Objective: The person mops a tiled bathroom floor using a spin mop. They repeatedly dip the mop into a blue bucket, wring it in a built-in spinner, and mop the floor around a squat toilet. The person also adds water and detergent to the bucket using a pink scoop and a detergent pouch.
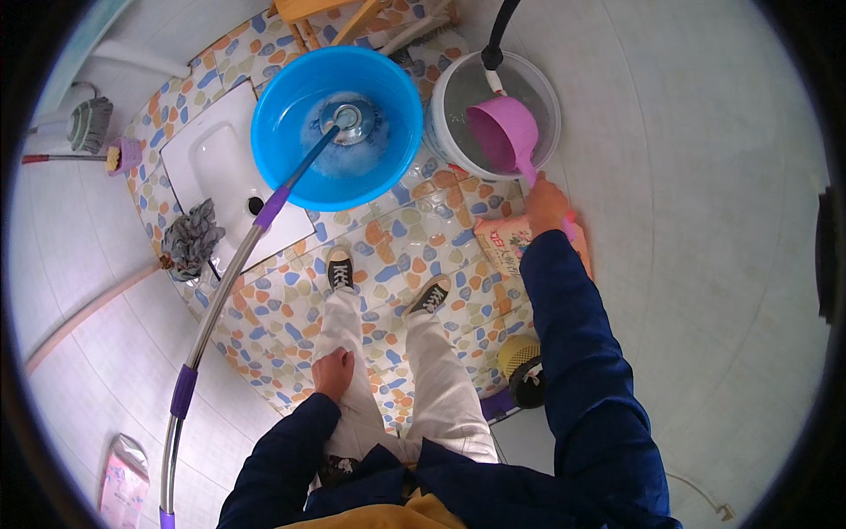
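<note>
My right hand [547,203] grips the handle of a pink plastic dipper [517,125], whose bowl is tilted in the mouth of a white bucket of water [557,125]. My left hand [333,373] hangs over my left thigh with its fingers curled and nothing visible in it. A big blue plastic basin [268,132] holds sudsy water and the round metal-centred head of a spin mop [347,118]. The mop's steel and purple pole [225,291] leans out of the basin towards the lower left. Below my right hand lies an orange printed bag [499,248].
A white squat toilet pan [218,145] is set in the pebble-patterned floor beside the basin. An old string mop [192,241] rests on its edge. A wooden stool [310,10] stands behind the basin, and a yellow mesh bin [517,354] is near my right leg.
</note>
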`<state>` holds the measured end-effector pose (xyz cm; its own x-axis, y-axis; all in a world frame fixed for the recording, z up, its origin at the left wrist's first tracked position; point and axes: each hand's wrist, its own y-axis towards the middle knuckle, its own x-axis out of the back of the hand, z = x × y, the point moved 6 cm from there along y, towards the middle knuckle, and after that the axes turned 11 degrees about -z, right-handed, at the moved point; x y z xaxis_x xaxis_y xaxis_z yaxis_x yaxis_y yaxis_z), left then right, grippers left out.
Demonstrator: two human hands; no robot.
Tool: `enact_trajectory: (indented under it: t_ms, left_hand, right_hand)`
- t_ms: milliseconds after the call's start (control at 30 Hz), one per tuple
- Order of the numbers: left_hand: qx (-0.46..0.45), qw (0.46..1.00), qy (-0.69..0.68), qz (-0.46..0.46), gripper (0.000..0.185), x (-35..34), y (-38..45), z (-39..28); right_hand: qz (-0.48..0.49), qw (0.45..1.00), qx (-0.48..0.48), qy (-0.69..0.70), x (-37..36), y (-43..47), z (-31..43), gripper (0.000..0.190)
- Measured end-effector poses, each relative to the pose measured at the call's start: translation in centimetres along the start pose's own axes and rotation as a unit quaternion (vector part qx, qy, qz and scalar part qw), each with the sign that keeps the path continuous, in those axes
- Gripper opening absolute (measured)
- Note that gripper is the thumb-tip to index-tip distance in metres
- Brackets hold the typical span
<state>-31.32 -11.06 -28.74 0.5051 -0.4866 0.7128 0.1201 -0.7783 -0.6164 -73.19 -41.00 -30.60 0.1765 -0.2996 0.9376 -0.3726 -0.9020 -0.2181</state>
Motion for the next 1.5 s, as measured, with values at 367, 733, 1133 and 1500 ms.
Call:
enact_trajectory:
  t_ms: [367, 733, 1133, 1500]
  left_hand:
    - [0.025, 0.999, 0.010, 0.018, 0.025, -0.8, 0.1, -0.8]
    - [0.019, 1.000, 0.015, -0.002, 0.024, -1.4, -0.5, -1.3]
    - [-0.022, 0.999, 0.016, -0.016, 0.024, -1.8, -1.0, -0.9]
    - [-0.014, 0.999, -0.024, -0.045, 0.023, -0.9, -1.2, 1.1]
  right_hand:
    - [0.152, 0.957, -0.077, 0.237, -5.4, 3.8, 0.8, 0.026]
    - [0.261, 0.757, -0.160, 0.577, -5.0, 0.9, -0.8, 0.009]
    - [0.186, 0.754, -0.154, 0.611, 4.2, -4.7, -0.3, 0.008]
    - [0.053, 0.874, -0.062, 0.479, 7.6, -4.0, 5.8, 0.022]
